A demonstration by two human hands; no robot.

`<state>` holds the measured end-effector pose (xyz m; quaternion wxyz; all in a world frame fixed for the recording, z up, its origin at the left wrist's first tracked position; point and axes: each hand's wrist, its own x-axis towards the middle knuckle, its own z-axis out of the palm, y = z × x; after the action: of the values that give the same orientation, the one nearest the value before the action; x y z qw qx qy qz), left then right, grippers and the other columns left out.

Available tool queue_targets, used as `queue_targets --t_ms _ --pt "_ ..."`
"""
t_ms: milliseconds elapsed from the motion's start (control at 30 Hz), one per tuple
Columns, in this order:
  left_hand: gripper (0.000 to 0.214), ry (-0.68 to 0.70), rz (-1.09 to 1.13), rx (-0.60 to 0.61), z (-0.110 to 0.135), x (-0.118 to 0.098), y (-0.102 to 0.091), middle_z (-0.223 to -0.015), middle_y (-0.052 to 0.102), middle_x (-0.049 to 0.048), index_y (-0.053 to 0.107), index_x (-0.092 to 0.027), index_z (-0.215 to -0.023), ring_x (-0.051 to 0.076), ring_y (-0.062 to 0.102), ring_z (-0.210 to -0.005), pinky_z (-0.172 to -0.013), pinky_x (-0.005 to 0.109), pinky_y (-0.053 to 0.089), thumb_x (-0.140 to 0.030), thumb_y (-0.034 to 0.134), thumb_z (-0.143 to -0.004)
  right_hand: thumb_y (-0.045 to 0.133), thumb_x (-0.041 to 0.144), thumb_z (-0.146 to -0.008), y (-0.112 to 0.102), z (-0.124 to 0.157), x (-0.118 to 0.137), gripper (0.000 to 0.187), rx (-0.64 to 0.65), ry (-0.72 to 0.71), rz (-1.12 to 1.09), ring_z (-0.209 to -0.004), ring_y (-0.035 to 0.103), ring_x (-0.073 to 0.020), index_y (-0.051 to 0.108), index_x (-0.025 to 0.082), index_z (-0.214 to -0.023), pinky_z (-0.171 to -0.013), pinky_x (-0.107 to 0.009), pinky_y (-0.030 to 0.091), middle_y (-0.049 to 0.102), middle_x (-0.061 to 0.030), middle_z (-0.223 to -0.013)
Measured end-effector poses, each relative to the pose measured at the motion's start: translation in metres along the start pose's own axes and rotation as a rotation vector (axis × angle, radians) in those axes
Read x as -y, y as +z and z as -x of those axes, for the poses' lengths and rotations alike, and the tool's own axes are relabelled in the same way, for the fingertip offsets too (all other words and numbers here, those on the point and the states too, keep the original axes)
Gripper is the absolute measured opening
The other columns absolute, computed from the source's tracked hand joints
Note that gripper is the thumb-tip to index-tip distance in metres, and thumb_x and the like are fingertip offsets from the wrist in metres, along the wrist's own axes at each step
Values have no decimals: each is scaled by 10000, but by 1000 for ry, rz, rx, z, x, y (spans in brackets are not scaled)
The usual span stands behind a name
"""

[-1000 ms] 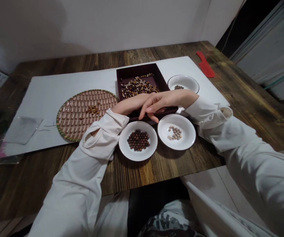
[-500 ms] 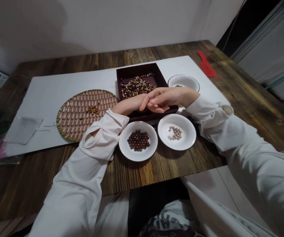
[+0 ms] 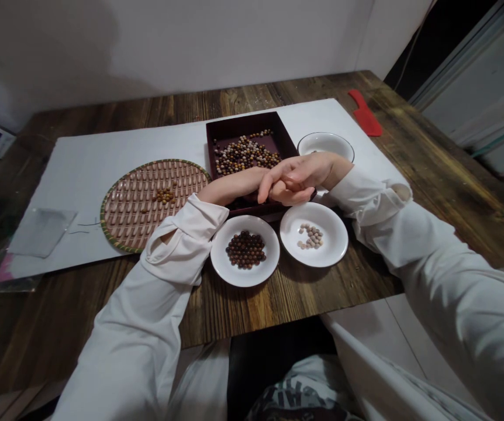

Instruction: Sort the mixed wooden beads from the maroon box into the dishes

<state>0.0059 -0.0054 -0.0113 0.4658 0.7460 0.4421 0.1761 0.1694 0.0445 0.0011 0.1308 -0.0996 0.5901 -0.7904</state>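
Observation:
My left hand [image 3: 238,185] and my right hand [image 3: 302,177] meet above the front wall of a dark maroon square tray [image 3: 243,126], with their fingers overlapping. The right fingers curl over the left ones, and nothing held shows between them. Mixed brown and cream beads [image 3: 245,155] fill the tray's middle. Just in front, one white plate [image 3: 245,280] holds dark brown beads [image 3: 245,249], and another white plate [image 3: 331,248] holds pale beads [image 3: 310,237]. My right wrist partly covers a third white plate [image 3: 325,140] at the back.
A round woven tray [image 3: 138,204] with a few amber beads [image 3: 164,196] lies left on a white sheet [image 3: 72,169]. A clear plastic bag [image 3: 41,233] is further left. A red cleaver-shaped object [image 3: 365,114] lies on the wooden table [image 3: 427,175].
My right hand has moved back from the tray's front wall and curled its fingers over my left hand. It now hides the beads on the back plate.

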Motion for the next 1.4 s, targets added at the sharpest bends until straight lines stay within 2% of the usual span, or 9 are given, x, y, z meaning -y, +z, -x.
queue_targets --t_ms 167,400,633,900,1400 --pt "352 -33 7 -24 3 -3 1 -722 670 51 670 -141 -784 181 614 -787 -726 281 485 -416 457 -837 517 390 -874 4 2 3 467 136 -46 -84 -435 347 -55 470 113 -1247 -411 -173 296 450 36 -591" --pt "399 -11 56 -30 4 -8 2 -742 671 57 658 -142 -755 175 607 -838 -760 264 474 -418 404 -889 563 392 -841 2 2 7 547 204 150 -27 -504 426 -78 432 99 -1283 -452 -191 354 530 -5 -687" --pt "344 -59 146 -4 5 -12 1 -678 635 46 637 -125 -729 142 595 -712 -662 242 468 -395 476 -870 508 337 -888 3 -3 4 535 248 135 -101 -583 482 -81 374 60 -1325 -531 -186 410 559 -21 -763" --pt "308 -70 227 -2 7 -15 2 -628 615 30 627 -142 -695 138 586 -685 -631 231 461 -365 501 -865 496 321 -906 1 -4 3 507 256 143 -118 -595 498 -81 372 64 -1326 -536 -188 415 568 -31 -778" --pt "319 -29 203 22 6 -13 1 -621 622 33 637 -140 -694 145 602 -699 -645 228 469 -365 492 -867 452 370 -926 0 -5 0 472 229 176 -133 -569 501 -90 405 93 -1305 -528 -200 414 569 -27 -746"
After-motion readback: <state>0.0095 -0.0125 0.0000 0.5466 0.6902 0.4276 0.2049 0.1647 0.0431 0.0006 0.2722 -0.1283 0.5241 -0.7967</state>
